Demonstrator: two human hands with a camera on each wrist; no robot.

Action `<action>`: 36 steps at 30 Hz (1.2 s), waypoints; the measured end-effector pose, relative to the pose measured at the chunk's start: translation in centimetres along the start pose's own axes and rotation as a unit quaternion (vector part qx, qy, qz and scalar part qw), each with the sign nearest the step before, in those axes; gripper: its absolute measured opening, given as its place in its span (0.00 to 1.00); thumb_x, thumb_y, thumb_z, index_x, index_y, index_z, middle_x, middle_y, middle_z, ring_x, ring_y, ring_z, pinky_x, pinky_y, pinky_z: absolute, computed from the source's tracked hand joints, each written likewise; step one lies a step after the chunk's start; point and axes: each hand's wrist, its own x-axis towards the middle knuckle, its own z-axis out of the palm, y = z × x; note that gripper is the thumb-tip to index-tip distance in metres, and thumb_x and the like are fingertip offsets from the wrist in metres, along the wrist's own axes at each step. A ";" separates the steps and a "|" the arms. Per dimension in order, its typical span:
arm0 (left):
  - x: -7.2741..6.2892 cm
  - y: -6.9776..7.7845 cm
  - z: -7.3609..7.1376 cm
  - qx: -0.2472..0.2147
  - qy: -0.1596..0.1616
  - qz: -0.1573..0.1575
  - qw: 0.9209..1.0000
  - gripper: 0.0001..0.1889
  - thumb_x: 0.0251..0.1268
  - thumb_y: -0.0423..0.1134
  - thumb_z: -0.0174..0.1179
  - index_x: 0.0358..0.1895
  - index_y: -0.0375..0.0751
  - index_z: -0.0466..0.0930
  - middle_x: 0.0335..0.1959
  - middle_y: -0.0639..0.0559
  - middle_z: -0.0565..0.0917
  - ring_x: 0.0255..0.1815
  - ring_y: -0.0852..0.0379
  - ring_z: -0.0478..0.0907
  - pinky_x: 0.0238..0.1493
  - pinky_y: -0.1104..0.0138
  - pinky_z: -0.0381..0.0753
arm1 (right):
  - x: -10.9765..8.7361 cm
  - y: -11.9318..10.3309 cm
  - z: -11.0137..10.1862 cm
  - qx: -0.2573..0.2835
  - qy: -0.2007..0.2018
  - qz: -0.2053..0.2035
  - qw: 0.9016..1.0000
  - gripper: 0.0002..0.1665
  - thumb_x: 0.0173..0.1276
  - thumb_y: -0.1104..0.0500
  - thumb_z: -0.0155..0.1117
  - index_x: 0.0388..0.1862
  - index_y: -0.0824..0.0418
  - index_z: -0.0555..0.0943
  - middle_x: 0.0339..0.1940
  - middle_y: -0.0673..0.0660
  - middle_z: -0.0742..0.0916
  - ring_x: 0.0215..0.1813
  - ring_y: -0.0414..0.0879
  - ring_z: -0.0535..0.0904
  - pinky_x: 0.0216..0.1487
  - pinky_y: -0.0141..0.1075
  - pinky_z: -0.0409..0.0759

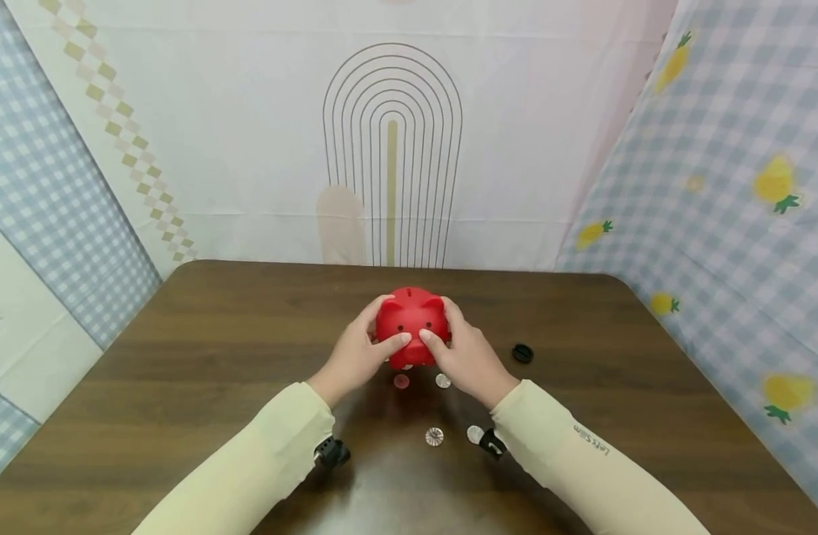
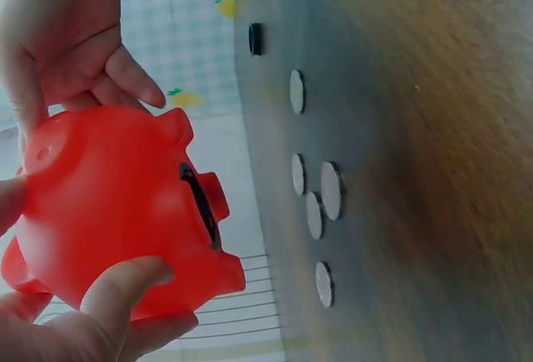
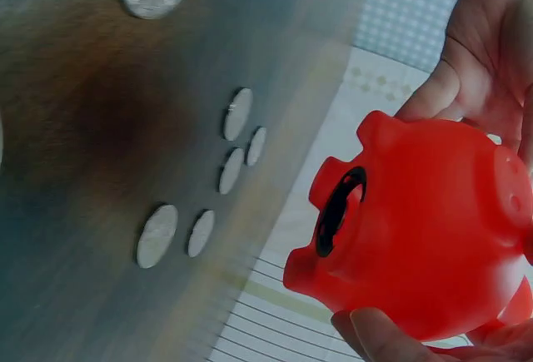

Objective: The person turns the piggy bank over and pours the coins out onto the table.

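A red piggy bank (image 1: 411, 308) is held up over the table between both hands, its face toward me and its coin slot on top. My left hand (image 1: 356, 348) grips its left side, thumb across the front by the snout. On the other side my right hand (image 1: 474, 358) grips it the same way. In the right wrist view, the black-rimmed round hole (image 3: 340, 212) in its belly shows between the stubby legs. Below the bank, several silver coins lie scattered on the wood, among them a coin (image 1: 434, 436) nearer me and a coin (image 2: 331, 190) in the left wrist view.
A small round black cap (image 1: 522, 353) lies on the brown wooden table (image 1: 248, 319), right of the bank. Another coin (image 1: 475, 434) lies close to the right wrist's black strap (image 1: 492, 443). Patterned cloths (image 1: 261, 134) hang behind and at both sides.
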 end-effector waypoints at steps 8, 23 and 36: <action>-1.2 0.6 0.5 0.015 0.050 0.161 0.986 0.35 0.58 0.35 0.68 0.70 0.44 0.63 0.73 0.40 0.59 0.64 0.38 0.69 0.51 0.53 0.80 | -0.8 0.4 0.3 -0.025 0.121 -0.178 0.976 0.39 0.65 0.60 0.64 0.71 0.65 0.58 0.62 0.65 0.76 0.53 0.55 0.79 0.50 0.49 0.82; -0.2 0.1 0.5 -0.005 0.017 0.031 0.999 0.34 0.60 0.38 0.66 0.70 0.49 0.64 0.62 0.47 0.74 0.59 0.45 0.73 0.51 0.55 0.81 | -0.2 0.4 0.4 -0.003 0.028 -0.026 0.999 0.39 0.70 0.53 0.59 0.74 0.62 0.55 0.58 0.63 0.80 0.51 0.54 0.81 0.53 0.49 0.80; 0.0 0.5 0.0 0.034 0.027 0.069 0.997 0.34 0.60 0.39 0.67 0.70 0.49 0.64 0.65 0.45 0.71 0.60 0.43 0.73 0.51 0.54 0.82 | 0.0 0.2 0.0 -0.004 0.043 -0.068 0.997 0.38 0.70 0.53 0.60 0.73 0.62 0.57 0.56 0.62 0.81 0.48 0.52 0.82 0.50 0.48 0.82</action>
